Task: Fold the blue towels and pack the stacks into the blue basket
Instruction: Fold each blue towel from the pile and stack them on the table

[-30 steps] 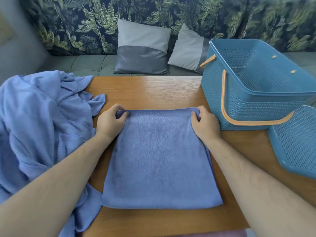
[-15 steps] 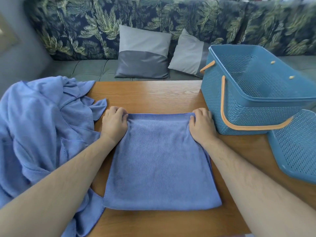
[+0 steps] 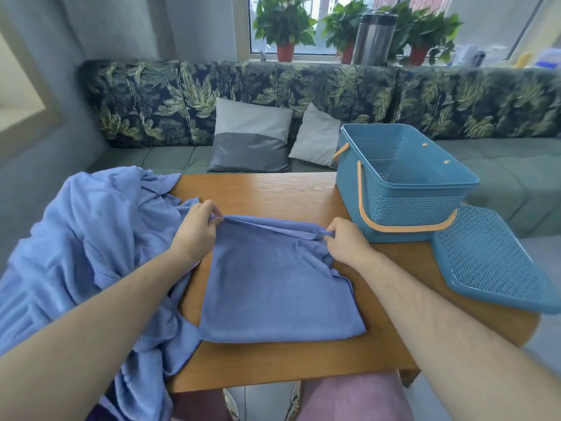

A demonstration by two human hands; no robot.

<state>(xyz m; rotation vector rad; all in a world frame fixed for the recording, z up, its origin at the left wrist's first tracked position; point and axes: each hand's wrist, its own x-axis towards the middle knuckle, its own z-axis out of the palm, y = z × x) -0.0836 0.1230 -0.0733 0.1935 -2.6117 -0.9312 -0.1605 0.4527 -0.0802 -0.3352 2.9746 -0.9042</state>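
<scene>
You are pinching the far left corner of the folded blue towel with your left hand, thumb and fingers closing on the fabric edge. Your right hand is gripping the far right corner in the same manner, fingers curling round the hem. The far edge of the towel is stretching taut between your two hands and is standing raised above the wooden table. The rest of the towel is lying flat on the tabletop between your forearms, its near edge pointing toward you.

The pile of unfolded blue towels is lying just beside your left hand, on its outer side, and is draping over the left edge of the table. Your left forearm is crossing above part of this pile.

The blue basket is standing upright on the table's far right corner, near your right hand but apart from it. Its orange handle is hanging down against the near wall. The perforated blue lid is lying just beside the basket, on its near right side.
</scene>
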